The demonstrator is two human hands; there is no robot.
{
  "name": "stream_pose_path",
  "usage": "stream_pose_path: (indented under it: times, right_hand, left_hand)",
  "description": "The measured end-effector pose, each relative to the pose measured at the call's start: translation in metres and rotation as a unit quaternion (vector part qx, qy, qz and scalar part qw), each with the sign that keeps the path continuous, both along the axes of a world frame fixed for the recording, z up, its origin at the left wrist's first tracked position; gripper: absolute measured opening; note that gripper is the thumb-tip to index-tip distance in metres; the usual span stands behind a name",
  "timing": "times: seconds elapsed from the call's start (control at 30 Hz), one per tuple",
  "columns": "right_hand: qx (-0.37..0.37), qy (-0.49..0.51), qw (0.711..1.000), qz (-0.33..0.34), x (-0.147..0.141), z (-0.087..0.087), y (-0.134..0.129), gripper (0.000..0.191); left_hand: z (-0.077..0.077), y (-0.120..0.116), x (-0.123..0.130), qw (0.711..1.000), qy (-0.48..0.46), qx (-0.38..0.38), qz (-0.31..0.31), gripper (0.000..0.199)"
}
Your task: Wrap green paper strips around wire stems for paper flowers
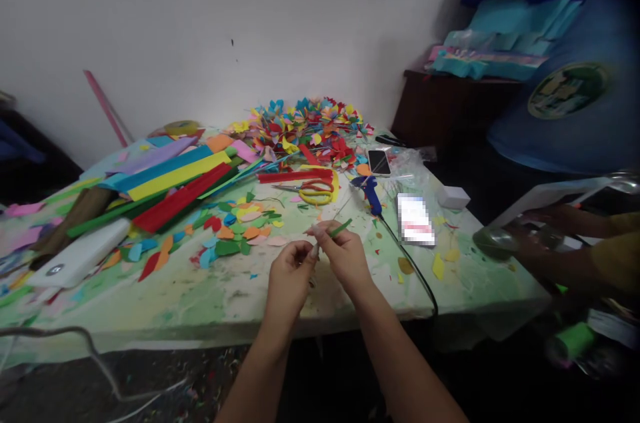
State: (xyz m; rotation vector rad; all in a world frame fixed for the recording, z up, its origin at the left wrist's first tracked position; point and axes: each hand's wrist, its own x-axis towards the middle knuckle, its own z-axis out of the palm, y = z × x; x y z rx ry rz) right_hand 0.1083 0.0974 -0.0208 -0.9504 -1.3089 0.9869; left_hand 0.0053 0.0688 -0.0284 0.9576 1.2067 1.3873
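Observation:
My left hand (293, 274) and my right hand (345, 253) meet above the front middle of the table. The fingers of my right hand are pinched on a narrow green strip (341, 228), whose free end points up to the right. My left fingers are closed just beside it, at a small thin piece too small to make out. Beyond my hands are scissors (317, 192) with red and yellow handles and a red strip (295, 177). A blue glue gun (371, 195) lies to the right, its black cord running toward the table's front edge.
Paper flowers (305, 126) are heaped at the back. Coloured rolls (175, 170) and cut petals (250, 230) cover the left. A phone (379, 162) and white box (453, 197) lie right, near a person's hands (550, 230) and a jar.

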Motion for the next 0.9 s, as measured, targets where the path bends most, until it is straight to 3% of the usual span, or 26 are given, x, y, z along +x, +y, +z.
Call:
stream_pose_path:
  times: [0.23, 0.4, 0.57, 0.8, 0.9]
  right_hand:
    - [0.024, -0.074, 0.997, 0.029, -0.002, -0.002, 0.002, 0.034]
    - [0.032, -0.088, 0.995, 0.032, -0.004, -0.007, 0.004, 0.021]
    - [0.021, -0.117, 0.992, 0.041, -0.002, -0.006, 0.005, 0.016]
    - [0.005, -0.132, 0.99, 0.042, 0.007, 0.001, 0.02, 0.025]
    - [-0.006, -0.126, 0.991, 0.047, 0.009, -0.001, 0.025, 0.029]
  left_hand:
    - [-0.005, 0.0, 0.0, 0.993, -0.108, -0.044, -0.017, 0.043]
    - [-0.004, 0.002, -0.005, 0.986, -0.152, -0.065, -0.033, 0.047]
    - [-0.006, 0.002, -0.011, 0.983, -0.158, -0.073, -0.065, 0.043]
    - [-0.01, -0.003, -0.024, 0.977, -0.119, -0.087, -0.156, 0.038]
    - [-0.013, -0.004, -0.024, 0.98, -0.111, -0.085, -0.144, 0.037]
